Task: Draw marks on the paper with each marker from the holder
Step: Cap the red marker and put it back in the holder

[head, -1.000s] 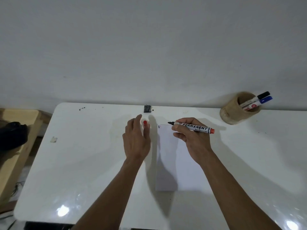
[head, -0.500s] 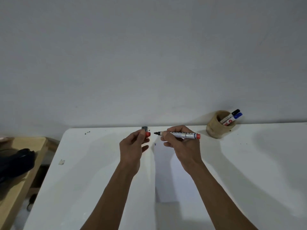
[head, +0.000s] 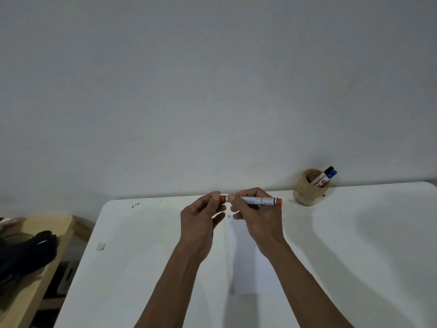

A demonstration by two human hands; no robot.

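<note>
Both hands hold a red permanent marker (head: 257,200) level above the white table (head: 354,256). My right hand (head: 256,216) grips the white barrel. My left hand (head: 201,221) pinches the red cap (head: 223,198), which sits on the marker's left end. Under the hands lies a white sheet of paper (head: 248,268) with a short dark mark (head: 229,216) near its top left corner. A round wooden holder (head: 307,191) stands at the back right by the wall, with a black-capped marker (head: 327,171) and a blue-capped marker (head: 331,175) in it.
A grey wall rises right behind the table. Left of the table stands a lower wooden bench (head: 30,287) with a black object (head: 28,252) on it. A small scrap (head: 101,246) and dark specks (head: 135,205) lie on the table's left part.
My left hand lifted the red cap off the table and brought it onto the marker's tip. The black tip, bare before, is now covered. The camera has tilted upward.
</note>
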